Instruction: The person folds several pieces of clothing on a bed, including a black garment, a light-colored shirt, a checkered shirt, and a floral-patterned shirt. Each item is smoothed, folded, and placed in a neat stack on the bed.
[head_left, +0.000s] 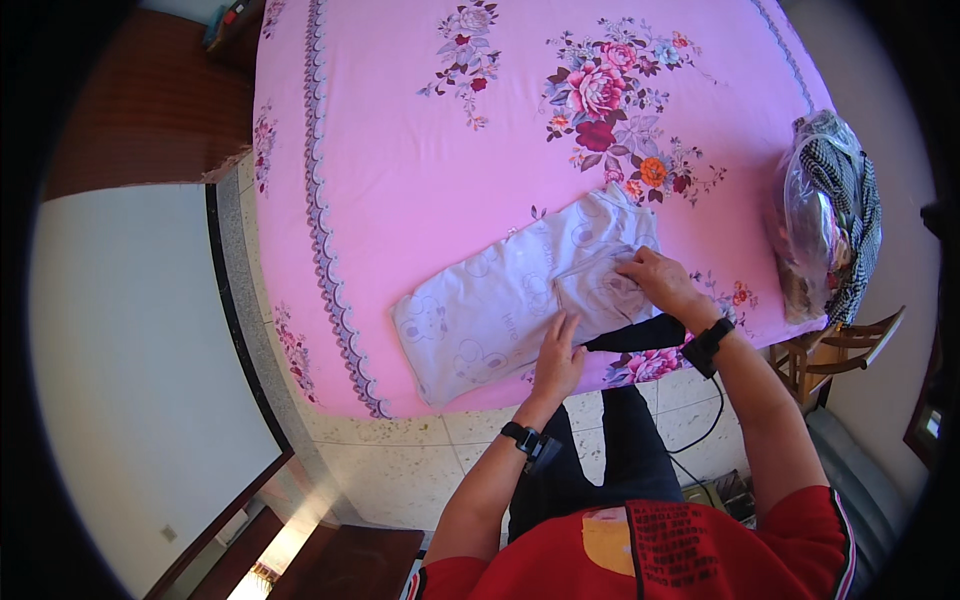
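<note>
A pale lavender-grey cloth garment (480, 322) with printed animal faces and lettering lies on the pink floral bedsheet (390, 172), near the bed's front edge. One part of it is folded over at its right end. My right hand (664, 281) pinches this folded part between thumb and fingers. My left hand (557, 364) rests on the garment's near edge with fingers spread, holding nothing. Between my hands and the bed edge lies a black piece of cloth (637, 334), partly under the garment. Both wrists wear black bands with small devices.
A clear plastic bag (806, 202) with cloth items and a black-and-white checked cloth (862, 225) sit at the bed's right edge. Beside them stands a wooden chair (847, 349). A black cable (716, 420) hangs from my right wrist. Pale floor tiles (397, 457) show below the bed.
</note>
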